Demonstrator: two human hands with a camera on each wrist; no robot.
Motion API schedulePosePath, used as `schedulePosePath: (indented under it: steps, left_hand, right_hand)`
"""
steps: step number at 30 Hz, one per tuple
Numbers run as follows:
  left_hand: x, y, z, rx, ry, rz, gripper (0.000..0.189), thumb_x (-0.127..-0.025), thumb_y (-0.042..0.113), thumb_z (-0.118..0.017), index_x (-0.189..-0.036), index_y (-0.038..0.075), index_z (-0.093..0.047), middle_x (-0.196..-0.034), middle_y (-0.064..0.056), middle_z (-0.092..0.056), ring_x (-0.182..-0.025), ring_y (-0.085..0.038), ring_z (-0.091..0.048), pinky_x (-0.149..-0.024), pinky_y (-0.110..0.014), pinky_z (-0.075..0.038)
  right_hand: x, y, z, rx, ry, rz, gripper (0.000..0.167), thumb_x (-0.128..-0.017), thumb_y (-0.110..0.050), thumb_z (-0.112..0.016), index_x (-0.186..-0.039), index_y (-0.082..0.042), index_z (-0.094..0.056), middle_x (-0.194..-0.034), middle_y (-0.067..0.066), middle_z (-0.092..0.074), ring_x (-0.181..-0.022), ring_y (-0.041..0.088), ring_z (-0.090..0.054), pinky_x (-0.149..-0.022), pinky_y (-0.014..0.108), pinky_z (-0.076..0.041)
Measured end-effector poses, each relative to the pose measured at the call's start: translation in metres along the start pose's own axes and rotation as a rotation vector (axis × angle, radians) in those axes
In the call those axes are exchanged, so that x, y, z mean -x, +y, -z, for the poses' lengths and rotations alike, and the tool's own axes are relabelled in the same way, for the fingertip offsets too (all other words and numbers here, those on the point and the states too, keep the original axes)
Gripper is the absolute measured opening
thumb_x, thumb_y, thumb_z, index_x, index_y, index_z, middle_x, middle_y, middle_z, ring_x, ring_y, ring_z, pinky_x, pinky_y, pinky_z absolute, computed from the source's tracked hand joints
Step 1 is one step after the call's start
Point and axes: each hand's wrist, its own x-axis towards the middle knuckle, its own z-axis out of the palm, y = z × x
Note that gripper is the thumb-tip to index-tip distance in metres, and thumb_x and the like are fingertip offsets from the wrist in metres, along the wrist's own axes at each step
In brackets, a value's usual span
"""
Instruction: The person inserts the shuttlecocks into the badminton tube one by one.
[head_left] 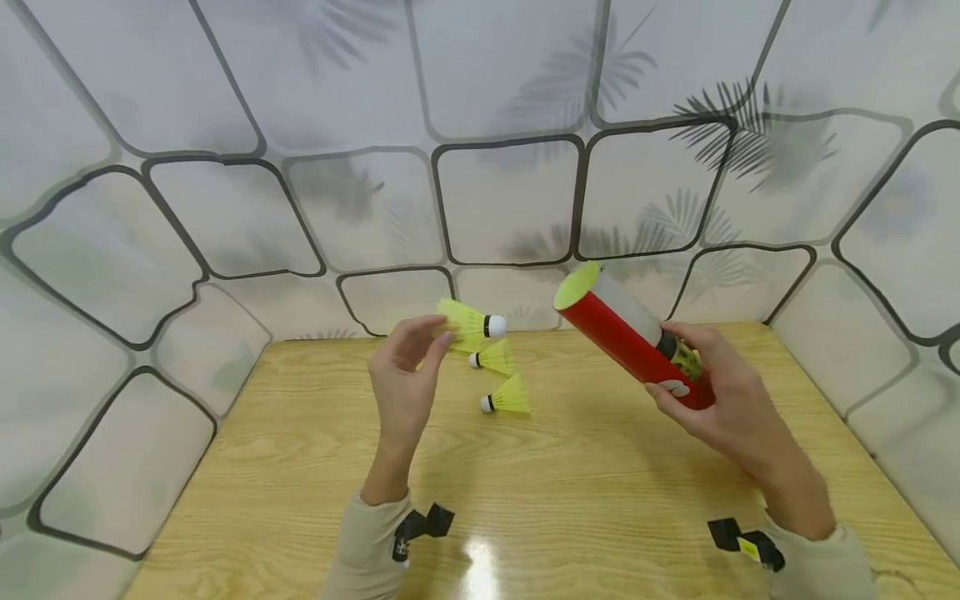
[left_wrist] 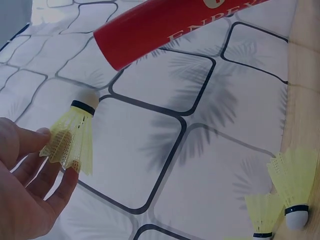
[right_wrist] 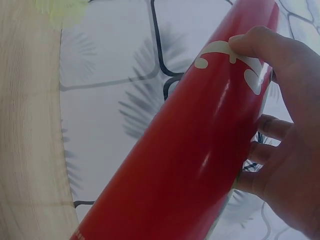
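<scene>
- Currently, a yellow shuttlecock (head_left: pixel 467 320) is pinched by its wide skirt end between the thumb and fingers of the left hand (head_left: pixel 402 373); its white cork is left uncovered and is pointed rightward, towards the tube's mouth.
- A red tube (head_left: pixel 615 335) is gripped near its lower end by the right hand (head_left: pixel 738 408), with the thumb laid beside a pale printed mark and the fingers set round the opposite side.
- The tube is held tilted, its open mouth turned up and to the left. The mouth is seen as yellow-green inside; whether anything is lodged there cannot be told.
- The held shuttlecock and the tube are kept apart, with a plain gap between cork and rim.
- Two loose shuttlecocks (head_left: pixel 513 396) are seen lying on the wooden table (head_left: pixel 555 500), between the hands and nearer the left one. More yellow is glimpsed just below the held shuttlecock, but it cannot be made out clearly.
- As a judgement, the step in hand is taken to be the bringing together of one shuttlecock and the tube. For the next move, cork and mouth would need to be lined up, with the skirt pinched lightly so that it is not crushed.
</scene>
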Motion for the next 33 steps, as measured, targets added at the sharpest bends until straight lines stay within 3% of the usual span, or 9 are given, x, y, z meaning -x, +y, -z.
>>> schedulePosePath:
  steps: [8, 15, 20, 28, 33]
  left_hand:
    - [-0.002, 0.005, -0.004, 0.039, 0.024, 0.005, 0.019, -0.090, -0.012, -0.072, -0.108, -0.012, -0.069, -0.099, -0.027, -0.071, -0.084, -0.015, -0.070, -0.081, -0.026, -0.060]
    - [-0.006, 0.004, -0.006, 0.046, 0.013, -0.031, 0.019, -0.090, -0.012, -0.071, -0.109, -0.012, -0.069, -0.099, -0.024, -0.071, -0.083, -0.017, -0.070, -0.082, -0.029, -0.060]
    - [-0.008, 0.004, -0.007, 0.040, 0.014, -0.049, 0.019, -0.090, -0.012, -0.071, -0.109, -0.011, -0.069, -0.100, -0.025, -0.071, -0.085, -0.016, -0.070, -0.081, -0.027, -0.060]
    - [-0.014, 0.006, -0.022, 0.040, -0.072, -0.079, 0.018, -0.094, -0.009, -0.068, -0.112, -0.008, -0.070, -0.104, -0.022, -0.071, -0.092, -0.015, -0.070, -0.088, -0.033, -0.059]
    - [-0.018, 0.011, -0.034, 0.013, -0.108, -0.121, 0.018, -0.094, -0.008, -0.068, -0.112, -0.006, -0.071, -0.104, -0.019, -0.073, -0.092, -0.023, -0.071, -0.089, -0.035, -0.059]
  right_hand:
    - [-0.003, -0.008, -0.008, -0.038, -0.048, 0.043, 0.084, -0.074, -0.007, -0.086, -0.149, -0.009, -0.049, -0.135, 0.006, -0.058, -0.107, 0.017, -0.057, -0.090, 0.012, -0.045]
    - [-0.003, -0.010, -0.012, -0.009, -0.067, 0.052, 0.084, -0.075, -0.011, -0.086, -0.150, -0.011, -0.049, -0.140, 0.005, -0.056, -0.114, 0.017, -0.056, -0.098, 0.010, -0.041]
    - [-0.004, -0.010, -0.017, 0.003, -0.081, 0.068, 0.083, -0.076, -0.011, -0.086, -0.150, -0.012, -0.048, -0.140, 0.004, -0.056, -0.114, 0.017, -0.057, -0.096, 0.017, -0.047]
    - [-0.006, -0.013, -0.016, 0.022, -0.103, 0.032, 0.081, -0.077, -0.015, -0.086, -0.150, -0.014, -0.049, -0.139, 0.003, -0.056, -0.115, 0.016, -0.056, -0.096, 0.020, -0.048]
    - [-0.006, -0.013, -0.016, 0.031, -0.102, 0.045, 0.082, -0.076, -0.014, -0.087, -0.149, -0.013, -0.050, -0.138, 0.004, -0.057, -0.113, 0.016, -0.057, -0.090, 0.030, -0.055]
